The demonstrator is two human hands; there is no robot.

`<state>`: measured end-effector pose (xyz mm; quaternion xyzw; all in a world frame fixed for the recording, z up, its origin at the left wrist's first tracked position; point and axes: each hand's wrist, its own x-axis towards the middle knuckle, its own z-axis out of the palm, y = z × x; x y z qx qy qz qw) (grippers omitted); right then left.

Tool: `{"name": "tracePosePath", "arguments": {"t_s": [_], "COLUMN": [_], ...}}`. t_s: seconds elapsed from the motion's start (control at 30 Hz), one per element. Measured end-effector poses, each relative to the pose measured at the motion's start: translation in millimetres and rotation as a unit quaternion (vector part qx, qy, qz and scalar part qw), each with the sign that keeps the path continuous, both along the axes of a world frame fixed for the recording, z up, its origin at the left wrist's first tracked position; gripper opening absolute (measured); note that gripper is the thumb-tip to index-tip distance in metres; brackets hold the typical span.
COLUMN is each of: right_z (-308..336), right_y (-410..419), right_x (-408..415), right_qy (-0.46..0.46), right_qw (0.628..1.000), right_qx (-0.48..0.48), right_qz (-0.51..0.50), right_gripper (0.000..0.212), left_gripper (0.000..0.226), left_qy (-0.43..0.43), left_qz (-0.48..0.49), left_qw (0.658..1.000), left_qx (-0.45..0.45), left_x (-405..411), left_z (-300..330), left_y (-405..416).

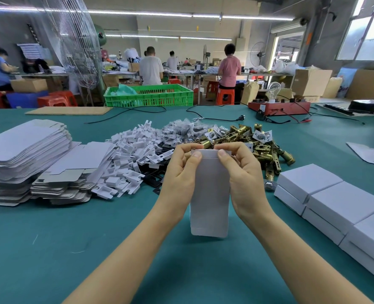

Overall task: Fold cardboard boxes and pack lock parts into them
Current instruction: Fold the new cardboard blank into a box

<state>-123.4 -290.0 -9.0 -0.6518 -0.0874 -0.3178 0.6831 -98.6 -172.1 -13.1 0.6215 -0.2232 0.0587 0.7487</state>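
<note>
Cardboard box (pixel 210 194), white, held upright above the green table (pixel 93 238).
Left hand (pixel 181 170) and right hand (pixel 239 170) each pinch its top edge, thumbs in front. Flat box blanks (pixel 25 154) stacked far left; white plastic inserts (pixel 129 161) and brass lock parts (pixel 262 145) heaped behind; folded boxes (pixel 335 205) lined up right.

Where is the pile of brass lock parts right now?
In the head view, the brass lock parts lie on the green table, right of centre behind the right hand, beside the bagged parts.
</note>
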Motion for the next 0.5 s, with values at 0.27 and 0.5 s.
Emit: {"name": "tracePosePath", "arguments": {"t_s": [0.27,0.5], "right_z": [-2.0,-13.2], "right_y": [-4.0,-3.7], "right_x": [-0.3,2.9], "right_qy": [0.006,0.006], "right_qw": [1.000,0.992], "right_qx": [-0.016,-0.121], "right_qz": [0.008,0.020], "right_gripper": [0.009,0.017], "left_gripper": [0.011,0.013], "left_qy": [-0.007,0.002], "left_qz": [-0.001,-0.002], "left_qw": [1.000,1.000], "left_qx": [0.031,-0.004], "left_x": [1.2,0.9], "left_z": [-1.7,-2.1], "left_y": [1.9,4.8]}}
